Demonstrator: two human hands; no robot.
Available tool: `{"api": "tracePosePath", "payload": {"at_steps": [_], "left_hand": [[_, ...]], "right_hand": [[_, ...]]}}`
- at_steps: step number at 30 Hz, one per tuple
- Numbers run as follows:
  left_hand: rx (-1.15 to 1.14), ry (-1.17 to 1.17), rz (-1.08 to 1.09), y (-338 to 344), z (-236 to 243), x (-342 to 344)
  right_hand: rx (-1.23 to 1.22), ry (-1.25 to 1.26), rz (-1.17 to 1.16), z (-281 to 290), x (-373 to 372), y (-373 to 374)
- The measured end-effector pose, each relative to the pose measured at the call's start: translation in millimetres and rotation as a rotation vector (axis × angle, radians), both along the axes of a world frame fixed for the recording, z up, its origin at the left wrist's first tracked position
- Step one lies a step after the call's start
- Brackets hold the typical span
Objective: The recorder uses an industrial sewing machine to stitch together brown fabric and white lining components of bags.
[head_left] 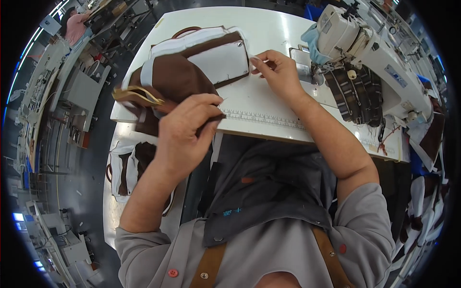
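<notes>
A partly sewn bag of brown fabric and white panels (218,62) lies on the white sewing table, left of the middle. My left hand (187,127) is closed on the near edge of its brown fabric (180,77), thumb and fingers pinched together. Beside that hand, a looped gold-coloured strip (139,93) stands out from the brown material, blurred. At the far right corner of the white panel, my right hand (276,69) has thumb and forefinger pinched together at the bag's edge. What lies between those fingertips is too small to tell.
A white sewing machine (345,41) stands at the right, with dark striped cloth (355,93) beneath its arm. A ruler strip (264,118) runs along the table's front edge. Another brown-and-white piece (127,170) lies on a lower surface at left. A person (77,24) sits far left.
</notes>
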State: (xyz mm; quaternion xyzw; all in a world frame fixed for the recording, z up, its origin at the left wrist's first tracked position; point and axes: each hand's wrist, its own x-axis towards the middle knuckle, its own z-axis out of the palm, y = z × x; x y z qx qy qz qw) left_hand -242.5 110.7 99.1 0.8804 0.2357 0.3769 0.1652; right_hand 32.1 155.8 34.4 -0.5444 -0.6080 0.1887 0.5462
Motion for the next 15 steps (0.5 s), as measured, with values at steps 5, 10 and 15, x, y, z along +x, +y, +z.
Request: {"api": "tracePosePath", "payload": {"at_steps": [5,10,15], "left_hand": [[-0.134,-0.022,0.093,-22,-39,25],[0.212,0.050,0.154,-27,-29,47],[0.134,-0.087,-0.001,-21,-24,49]], "right_hand": [[-0.114,-0.161,-0.044,18,-2,-45],[0.158,-0.134,0.350,24,-38,-93],[0.196,-0.142,0.372,12,-43,-94]]}}
